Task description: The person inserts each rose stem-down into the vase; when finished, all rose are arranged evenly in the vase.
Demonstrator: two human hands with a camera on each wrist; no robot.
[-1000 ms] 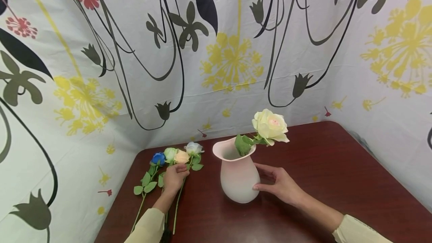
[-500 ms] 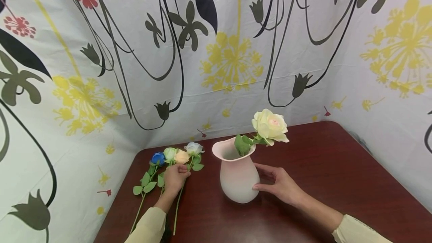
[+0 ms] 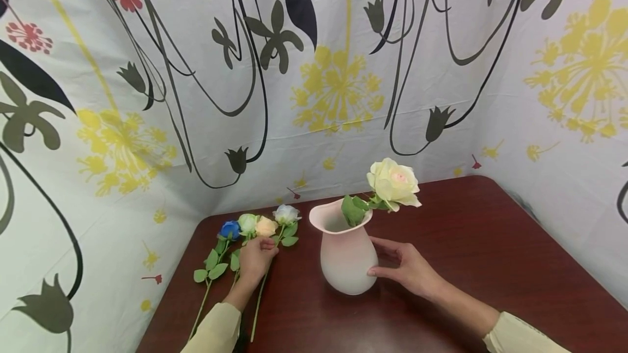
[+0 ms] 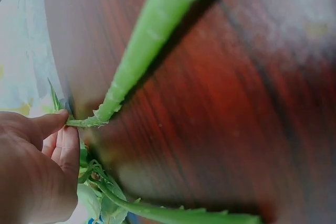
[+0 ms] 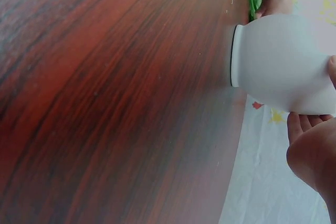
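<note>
My left hand (image 3: 257, 259) pinches the green stem (image 4: 131, 66) of a pale bluish-white rose (image 3: 287, 215) between thumb and fingers, just below the leaves. This rose lies at the right of a row of artificial roses. A peach rose (image 3: 266, 226), a light green rose (image 3: 247, 224) and a blue rose (image 3: 229, 230) lie beside it, their stems partly behind the hand and sleeve. My right hand (image 3: 409, 271) grips the side of a pink and white vase (image 3: 349, 263), thumb in front and fingers behind. From its mouth leans a large cream rose (image 3: 394, 183), its lower stem hidden inside.
The dark red-brown table (image 3: 441, 222) has rounded back corners. Around it hangs a white curtain (image 3: 314, 151) printed with flowers and vines, close to the back and side edges.
The pale bluish-white rose has shifted slightly to the right and up, with my left hand on its stem. The right hand and the vase stay where they were.
</note>
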